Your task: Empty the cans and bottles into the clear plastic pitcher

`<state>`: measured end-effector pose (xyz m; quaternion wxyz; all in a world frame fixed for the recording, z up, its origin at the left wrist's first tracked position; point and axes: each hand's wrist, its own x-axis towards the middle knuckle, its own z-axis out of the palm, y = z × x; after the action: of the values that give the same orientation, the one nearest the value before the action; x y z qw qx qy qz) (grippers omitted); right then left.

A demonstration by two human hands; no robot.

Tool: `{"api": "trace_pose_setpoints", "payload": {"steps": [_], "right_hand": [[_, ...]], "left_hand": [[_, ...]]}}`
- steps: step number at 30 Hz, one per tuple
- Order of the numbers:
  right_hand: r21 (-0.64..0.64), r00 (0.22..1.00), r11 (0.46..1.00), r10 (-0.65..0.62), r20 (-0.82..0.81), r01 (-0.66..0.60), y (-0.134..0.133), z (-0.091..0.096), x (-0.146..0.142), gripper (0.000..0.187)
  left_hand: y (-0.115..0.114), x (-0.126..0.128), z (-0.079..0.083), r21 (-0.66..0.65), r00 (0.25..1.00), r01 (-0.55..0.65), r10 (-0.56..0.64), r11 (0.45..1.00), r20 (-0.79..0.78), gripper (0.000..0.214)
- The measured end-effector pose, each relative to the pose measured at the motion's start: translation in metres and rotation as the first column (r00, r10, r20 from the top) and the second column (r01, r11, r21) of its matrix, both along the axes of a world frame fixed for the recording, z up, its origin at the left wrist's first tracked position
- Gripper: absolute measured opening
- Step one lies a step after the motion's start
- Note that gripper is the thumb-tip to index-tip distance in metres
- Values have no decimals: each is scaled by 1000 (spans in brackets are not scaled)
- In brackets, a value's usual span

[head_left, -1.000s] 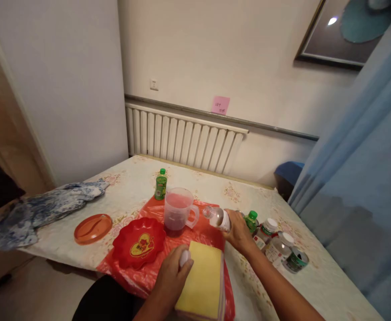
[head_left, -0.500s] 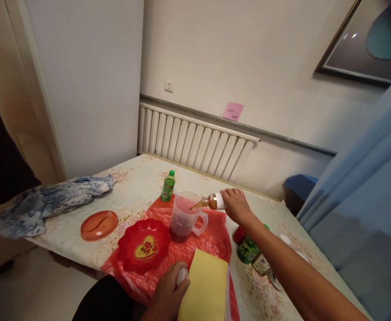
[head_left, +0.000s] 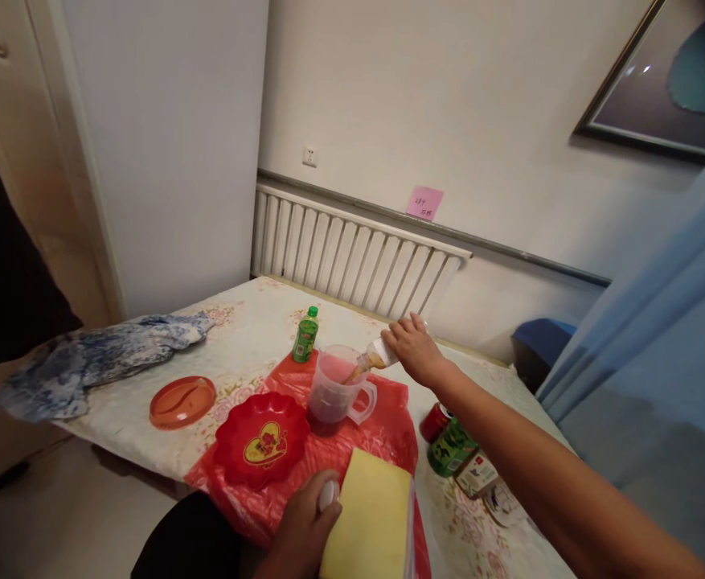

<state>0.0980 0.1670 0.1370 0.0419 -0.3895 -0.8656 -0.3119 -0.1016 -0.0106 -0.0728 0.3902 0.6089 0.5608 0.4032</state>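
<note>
My right hand [head_left: 411, 347] grips a small clear bottle [head_left: 374, 357] of brown liquid, tipped neck-down over a clear measuring jug [head_left: 335, 386] with dark liquid at its bottom; a brown stream runs from the bottle into the jug. The jug stands on a red plastic sheet [head_left: 382, 426]. Near the table's front edge my left hand [head_left: 307, 527] is closed round a small white cap [head_left: 328, 495], beside a yellow-covered pad [head_left: 371, 529].
A red heart-patterned dish [head_left: 261, 440] lies left of the jug, an orange lid [head_left: 182, 400] further left, and a green bottle [head_left: 305, 334] behind. Several bottles and a can [head_left: 452, 446] sit under my right forearm. A blue patterned cloth [head_left: 92, 362] drapes the table's left end.
My right hand lifted the bottle from beside the other bottles, carried it left over the jug and tipped it steeper. The left hand stayed put with the cap.
</note>
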Motion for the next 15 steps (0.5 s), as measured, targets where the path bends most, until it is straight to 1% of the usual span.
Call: {"api": "trace_pose_setpoints", "payload": {"steps": [4, 7, 11, 15], "right_hand": [[68, 995, 997, 13, 102, -20, -3, 4, -10, 30], [113, 988, 992, 32, 153, -49, -4, 2, -14, 27], [118, 988, 990, 57, 147, -75, -3, -3, -15, 27], [73, 994, 994, 75, 82, -81, -2, -7, -14, 30]], "left_hand": [[1, 1, 1, 0, 1000, -16, 15, 1000, 18, 46], [1, 1, 3, -7, 1000, -17, 17, 1000, 14, 47], [2, -1, 5, 19, 1000, -8, 8, 1000, -18, 45], [3, -2, 7, 39, 1000, -9, 10, 999, -14, 46]]}}
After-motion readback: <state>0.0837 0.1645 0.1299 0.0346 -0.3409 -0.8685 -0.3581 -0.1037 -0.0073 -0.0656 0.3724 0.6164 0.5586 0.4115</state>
